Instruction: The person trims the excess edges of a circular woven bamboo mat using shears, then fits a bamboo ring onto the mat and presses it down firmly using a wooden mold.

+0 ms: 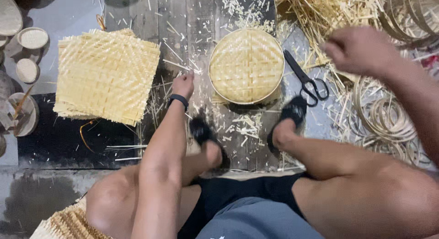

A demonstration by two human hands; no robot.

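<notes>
My left hand [183, 85] reaches down to the wooden floor among loose bamboo slivers, its fingers curled and pinching at a thin strip; a black band sits on the wrist. A round woven bamboo basket [246, 65] lies just right of that hand. My right hand [359, 50] hovers blurred at the upper right with fingers closed, over a heap of bamboo strips [327, 10]; whether it holds anything is unclear. Black scissors [305, 79] lie between the basket and that hand.
A stack of square woven mats [106, 75] lies at the left. Coiled bamboo hoops [388, 118] pile at the right. Small round lids [32, 38] sit at the far left. My knees and black sandals [293, 110] fill the foreground. Another woven piece [68, 223] shows bottom left.
</notes>
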